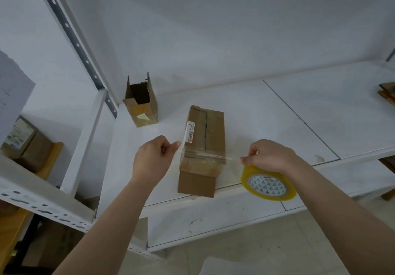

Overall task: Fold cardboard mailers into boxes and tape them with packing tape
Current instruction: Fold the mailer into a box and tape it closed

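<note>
On the white shelf (267, 112), taping closed box (203, 146): left hand (152, 157) pinching tape strip (205, 154) end, right hand (268, 157) gripping tape roll (269, 184), apparently; next, pressing down, tearing.

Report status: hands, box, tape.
Left hand pinches tape end; right hand grips tape roll. Strip stretched across closed box. Open box behind, apart.

A white metal shelf (277, 108) with a perforated grey upright (77, 44) stands over a tiled floor (267, 251).
</note>
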`<state>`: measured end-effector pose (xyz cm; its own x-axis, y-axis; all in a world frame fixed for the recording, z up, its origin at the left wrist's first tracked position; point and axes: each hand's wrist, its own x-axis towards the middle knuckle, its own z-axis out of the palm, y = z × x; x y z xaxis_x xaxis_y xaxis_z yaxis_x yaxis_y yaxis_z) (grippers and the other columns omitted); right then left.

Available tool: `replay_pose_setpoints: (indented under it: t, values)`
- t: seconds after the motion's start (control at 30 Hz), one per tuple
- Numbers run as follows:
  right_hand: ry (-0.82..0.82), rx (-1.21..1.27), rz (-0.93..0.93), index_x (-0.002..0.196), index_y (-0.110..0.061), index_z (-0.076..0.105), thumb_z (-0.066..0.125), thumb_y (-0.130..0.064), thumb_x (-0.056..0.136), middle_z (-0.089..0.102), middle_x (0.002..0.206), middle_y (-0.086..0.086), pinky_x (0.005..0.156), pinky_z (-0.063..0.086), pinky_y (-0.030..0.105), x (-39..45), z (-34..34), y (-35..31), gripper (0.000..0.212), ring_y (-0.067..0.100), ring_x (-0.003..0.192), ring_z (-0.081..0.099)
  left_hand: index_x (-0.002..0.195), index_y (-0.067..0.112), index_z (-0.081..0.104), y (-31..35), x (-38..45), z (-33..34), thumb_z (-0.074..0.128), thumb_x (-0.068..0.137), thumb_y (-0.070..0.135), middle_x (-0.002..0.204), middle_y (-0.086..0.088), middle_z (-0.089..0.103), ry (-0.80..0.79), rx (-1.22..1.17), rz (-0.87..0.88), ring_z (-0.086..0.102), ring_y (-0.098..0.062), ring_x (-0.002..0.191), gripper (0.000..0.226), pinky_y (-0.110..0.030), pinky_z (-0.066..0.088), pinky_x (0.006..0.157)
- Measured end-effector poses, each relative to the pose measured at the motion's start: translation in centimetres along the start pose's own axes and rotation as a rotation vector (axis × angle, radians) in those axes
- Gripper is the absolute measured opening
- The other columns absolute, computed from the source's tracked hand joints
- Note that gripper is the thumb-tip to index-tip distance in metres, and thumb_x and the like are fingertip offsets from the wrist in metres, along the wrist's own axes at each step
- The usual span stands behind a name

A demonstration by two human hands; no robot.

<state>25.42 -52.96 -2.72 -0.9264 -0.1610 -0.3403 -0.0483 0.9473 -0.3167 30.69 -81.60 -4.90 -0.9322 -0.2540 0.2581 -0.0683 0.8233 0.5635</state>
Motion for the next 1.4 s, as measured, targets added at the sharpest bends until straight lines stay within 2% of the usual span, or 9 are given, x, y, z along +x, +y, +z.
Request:
replay_pose_setpoints:
  t: [0.1, 0.3, 0.57, 0.8, 0.97, 1.07, 1.2, 1.3, 1.4]
  values:
    - [-0.019, -0.072, 0.019, 0.084, -0.028, 0.062, 0.057, -0.064, 0.082, 0.063, 0.084, -0.008, 0.067, 0.042, 0.031, 0.4, 0.7, -0.5, 0.037, 0.012, 0.079, 0.059, 0.066, 0.022, 0.049, -0.8, -0.1, 1.0, 0.054, 0.092, 0.050, 0.063, 0.001, 0.060, -0.062, -0.011, -0.062, 0.056, -0.015, 0.063, 0.039, -0.029, 0.042, 0.056]
    - [-0.014, -0.178, 0.014, 0.088, -0.024, 0.062, 0.054, -0.063, 0.082, 0.063, 0.085, -0.006, 0.064, 0.039, 0.029, 0.8, 1.8, -1.5, 0.040, 0.016, 0.081, 0.060, 0.067, 0.015, 0.052, -2.2, -1.0, 3.1, 0.049, 0.092, 0.056, 0.060, 0.001, 0.054, -0.142, -0.140, -0.193, 0.051, -0.017, 0.060, 0.048, -0.031, 0.040, 0.056]
    - [0.004, -0.415, -0.009, 0.068, -0.024, 0.042, 0.054, -0.052, 0.086, 0.052, 0.074, -0.005, 0.050, 0.028, 0.026, 1.6, 3.3, -4.3, 0.035, 0.013, 0.061, 0.045, 0.067, 0.010, 0.053, -2.9, -1.8, 4.0, 0.048, 0.092, 0.057, 0.062, -0.004, 0.056, -0.187, -0.330, -0.311, 0.051, -0.020, 0.060, 0.053, -0.037, 0.045, 0.061]
    - [-0.003, -0.420, -0.021, 0.068, -0.024, 0.042, 0.052, -0.058, 0.086, 0.052, 0.073, -0.005, 0.050, 0.029, 0.026, 1.9, 3.5, -5.3, 0.040, 0.013, 0.061, 0.046, 0.072, 0.013, 0.053, -3.8, -2.0, 4.0, 0.029, 0.094, 0.063, 0.069, -0.005, 0.062, -0.240, -0.095, -0.295, 0.059, -0.022, 0.070, 0.059, -0.039, 0.049, 0.069]
    - [0.021, -0.408, -0.025, 0.067, -0.023, 0.040, 0.052, -0.059, 0.087, 0.051, 0.071, -0.005, 0.052, 0.032, 0.026, 1.6, 3.6, -5.8, 0.043, 0.013, 0.060, 0.045, 0.076, 0.023, 0.045, -3.7, -2.4, 4.6, 0.019, 0.097, 0.060, 0.074, 0.001, 0.058, -0.244, 0.016, -0.301, 0.059, -0.021, 0.077, 0.050, -0.037, 0.048, 0.072]
    - [0.033, -0.400, -0.033, 0.067, -0.023, 0.042, 0.054, -0.056, 0.086, 0.053, 0.073, -0.005, 0.051, 0.030, 0.026, 1.5, 3.8, -6.1, 0.040, 0.013, 0.061, 0.045, 0.087, 0.018, 0.043, -3.7, -2.6, 5.2, 0.025, 0.098, 0.058, 0.081, 0.001, 0.057, -0.241, -0.032, -0.389, 0.061, -0.028, 0.088, 0.044, -0.038, 0.046, 0.077]
    - [0.073, -0.404, -0.054, 0.067, -0.023, 0.043, 0.056, -0.047, 0.086, 0.055, 0.071, -0.005, 0.050, 0.029, 0.025, 1.1, 4.3, -6.6, 0.034, 0.013, 0.060, 0.047, 0.099, 0.012, 0.043, -4.2, -3.2, 6.0, 0.036, 0.100, 0.046, 0.076, -0.003, 0.058, -0.250, -0.082, -0.449, 0.064, -0.033, 0.088, 0.035, -0.035, 0.043, 0.073]
    - [0.091, -0.382, -0.051, 0.067, -0.023, 0.042, 0.055, -0.050, 0.087, 0.053, 0.071, -0.006, 0.052, 0.031, 0.026, 1.0, 4.2, -6.5, 0.036, 0.015, 0.064, 0.050, 0.099, 0.016, 0.047, -4.5, -2.8, 4.9, 0.050, 0.097, 0.041, 0.079, 0.004, 0.057, -0.202, -0.068, -0.365, 0.059, -0.025, 0.084, 0.026, -0.035, 0.045, 0.072]
    - [0.078, -0.351, -0.046, 0.074, -0.023, 0.045, 0.053, -0.056, 0.086, 0.050, 0.074, -0.007, 0.057, 0.035, 0.027, 1.0, 4.0, -6.1, 0.036, 0.018, 0.075, 0.053, 0.100, 0.020, 0.048, -3.8, -1.5, 2.3, 0.060, 0.093, 0.037, 0.077, 0.006, 0.060, -0.100, -0.093, -0.309, 0.058, -0.016, 0.077, 0.022, -0.029, 0.040, 0.062]
